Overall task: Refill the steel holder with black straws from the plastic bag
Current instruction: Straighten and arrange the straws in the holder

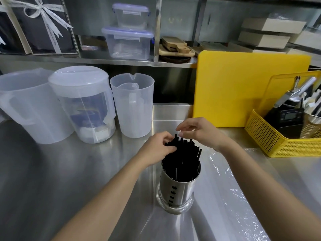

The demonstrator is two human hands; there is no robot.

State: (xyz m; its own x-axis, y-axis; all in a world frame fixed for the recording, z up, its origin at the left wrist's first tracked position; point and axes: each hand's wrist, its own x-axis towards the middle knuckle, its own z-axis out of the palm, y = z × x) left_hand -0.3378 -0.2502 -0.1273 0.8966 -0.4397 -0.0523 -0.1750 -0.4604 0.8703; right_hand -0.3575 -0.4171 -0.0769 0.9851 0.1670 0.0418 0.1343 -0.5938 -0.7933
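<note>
The steel holder [177,186] stood upright on the stainless counter [69,171], close to the person, and it was already packed with black straws [182,153] whose tops fanned out above its rim. Both hands were at those tops. The left hand [156,148] was curled against the near-left side of the bundle, its fingers touching the straw ends, probably to hold the fan together so nothing tipped out. The right hand [198,131] hovered over the far side with its fingers loosely bent and its thumb and forefinger close to one tall straw; whether it actually pinched that straw could not be told. The hands seemed placed on opposite sides so the bundle could be squared and pressed down evenly. The clear plastic bag [225,180] lay flattened on the counter just right of the holder, under the right forearm, and no straws showed inside it, which suggested the refill was nearly done and only tidying was left. Translucent plastic jugs [83,105] stood well apart at the back left, and a yellow cutting board [243,87] leaned by a yellow basket [271,136] at the right, all clear of the work.
</note>
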